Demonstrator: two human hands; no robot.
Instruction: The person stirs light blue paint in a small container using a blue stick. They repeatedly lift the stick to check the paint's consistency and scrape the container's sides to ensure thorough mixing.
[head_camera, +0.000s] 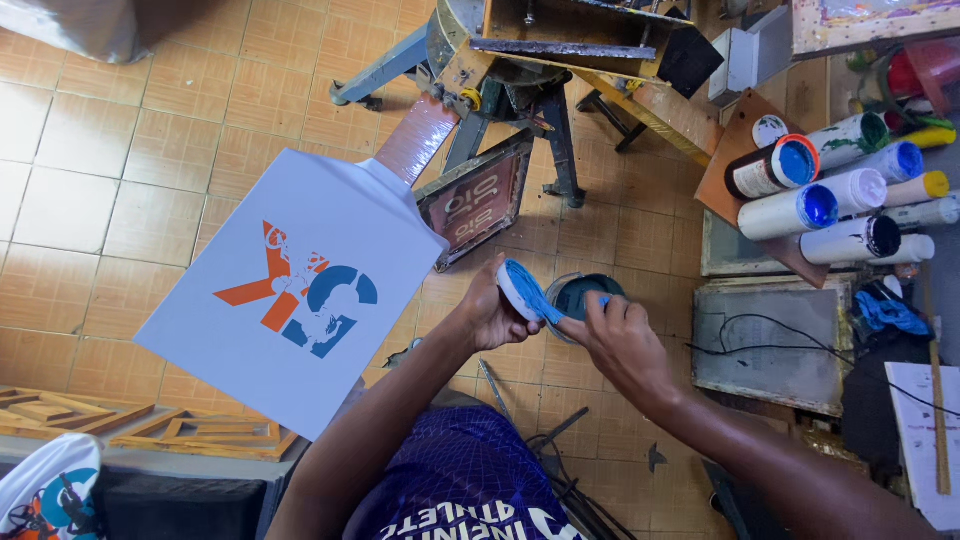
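A round tub (585, 297) of dark blue ink sat low over the tiled floor (120, 180). The left hand (490, 312) gripped its blue-smeared lid (522, 290) beside it, while the right hand (622, 335), fingers curled, pinched something at the tub's rim.

A white sheet (300, 285) lies flat on the press arm at left, printed with an orange and blue design. Just right of it a dark framed screen (478, 198) leans tilted against the press legs, its mesh red-brown with pale shapes. At right, white ink tubs (840, 190) lie on their sides in a stack, lids blue, green, yellow and black; the nearest brown tub (770, 168) wears a white label.
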